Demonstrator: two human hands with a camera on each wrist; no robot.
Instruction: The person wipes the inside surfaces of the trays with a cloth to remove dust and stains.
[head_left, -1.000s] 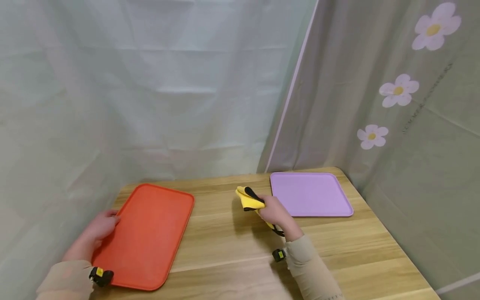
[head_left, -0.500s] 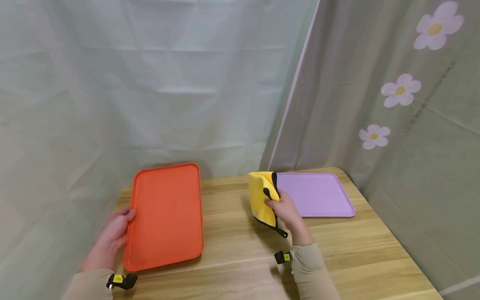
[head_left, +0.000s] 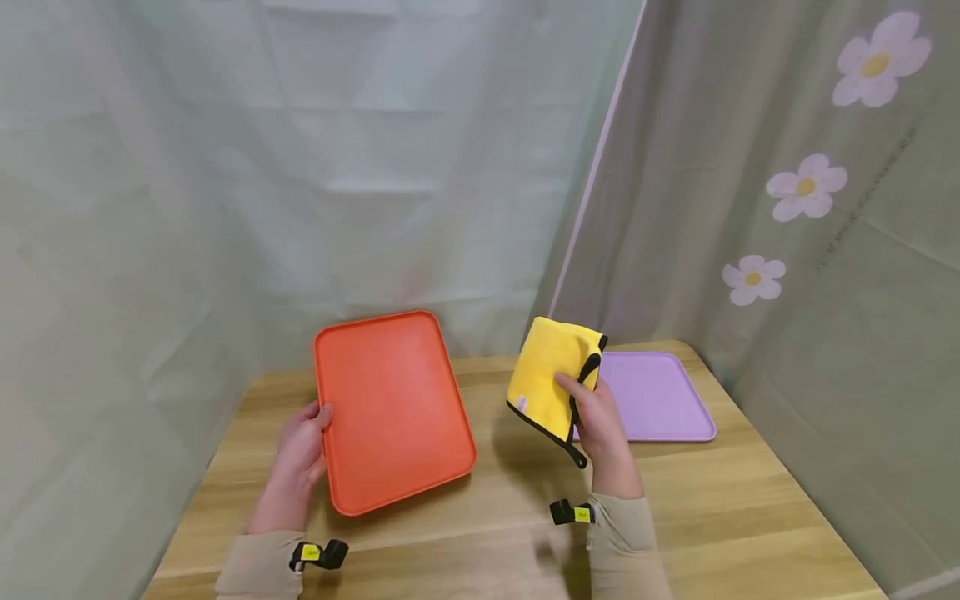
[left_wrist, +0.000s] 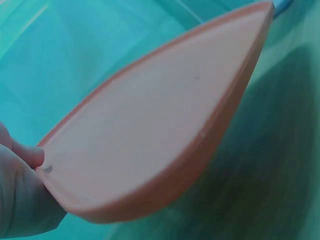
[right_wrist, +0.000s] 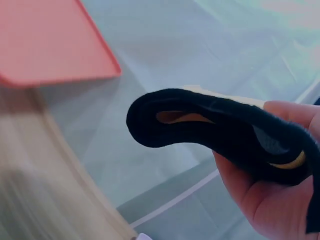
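Note:
My left hand (head_left: 302,446) grips the left edge of a red-orange tray (head_left: 393,412), thumb on its inner face. The tray is raised off the table and tilted up toward me; in the left wrist view its rim (left_wrist: 195,155) stands over a dark shadow. My right hand (head_left: 602,421) pinches a folded yellow cloth (head_left: 551,375) with black edging and a small hanging loop, held above the table. From the right wrist the folded black edge (right_wrist: 170,135) shows end-on, with thumb and fingers on either side of the fold.
A purple tray (head_left: 656,396) lies flat at the back right of the wooden table (head_left: 720,500), partly covered by the cloth and right hand in the head view. Pale curtains (head_left: 360,167) hang behind and along both sides.
The left hand has lifted the red-orange tray from the table, tilted it up and carried it right. The right hand has raised and turned the cloth, moving slightly right.

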